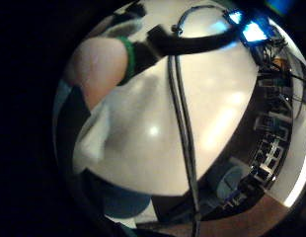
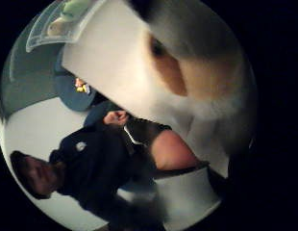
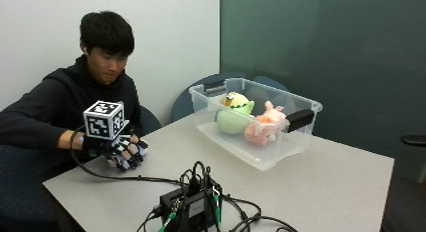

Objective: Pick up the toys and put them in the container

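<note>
My gloved right hand [image 3: 123,153] rests low on the near left of the grey table [image 3: 319,177]. Its fingers curl over a small plush toy, of which only a pale edge [image 3: 142,149] shows in the outside view. In the thumb side palm view the white and orange plush toy [image 2: 197,72] sits close against the palm. A pale pink and white soft part [image 1: 98,69] shows in the little finger side view. The clear plastic container [image 3: 293,147] stands further along the table and holds a green plush [image 3: 233,117] and a pink plush [image 3: 265,128].
A black electronics box with several cables [image 3: 190,204] sits at the table's front edge, between the hand and the container. The container has black latch handles [image 3: 299,119] at its ends. Blue chairs [image 3: 183,104] stand behind the table.
</note>
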### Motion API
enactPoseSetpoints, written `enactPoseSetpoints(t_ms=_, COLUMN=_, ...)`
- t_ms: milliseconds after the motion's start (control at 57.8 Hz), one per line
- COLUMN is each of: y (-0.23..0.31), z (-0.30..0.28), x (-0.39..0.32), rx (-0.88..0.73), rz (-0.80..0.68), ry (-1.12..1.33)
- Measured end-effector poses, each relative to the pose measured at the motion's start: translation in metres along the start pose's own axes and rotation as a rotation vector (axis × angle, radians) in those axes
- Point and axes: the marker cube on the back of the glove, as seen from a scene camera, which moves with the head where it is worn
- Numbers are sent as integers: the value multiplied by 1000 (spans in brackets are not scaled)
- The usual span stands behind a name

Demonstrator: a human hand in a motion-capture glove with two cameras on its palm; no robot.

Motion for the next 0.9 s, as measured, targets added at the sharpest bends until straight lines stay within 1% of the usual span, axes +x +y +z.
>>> enactPoseSetpoints(t_ms=69, y=-5, z=7, x=4, rx=130, rz=-10, ry=-51)
enactPoseSetpoints(t_ms=156, y=-11, z=10, x=4, rx=232, rz=-33, ry=-106)
enactPoseSetpoints(t_ms=277, y=-22, z=2, x=-7, rx=326, rz=-65, ry=-133)
enactPoseSetpoints(t_ms=381, y=-41, z=-22, x=-21, rx=355, rz=-65, ry=-136)
enactPoseSetpoints(t_ms=450, y=-57, z=-54, x=-35, rx=378, rz=-67, ry=-142)
enactPoseSetpoints(t_ms=537, y=-78, z=-107, x=-64, rx=471, rz=-91, ry=-114)
enactPoseSetpoints(t_ms=641, y=-106, z=-179, x=-102, rx=570, rz=-198, ry=-97)
enactPoseSetpoints(t_ms=762, y=-153, z=-263, x=-130, rx=684, rz=-274, ry=-29)
enactPoseSetpoints(t_ms=796, y=-169, z=-282, x=-139, rx=712, rz=-241, ry=-40)
enactPoseSetpoints(t_ms=848, y=-190, z=-308, x=-155, rx=735, rz=-174, ry=-160)
enactPoseSetpoints(t_ms=900, y=-215, z=-323, x=-160, rx=743, rz=-113, ry=-201)
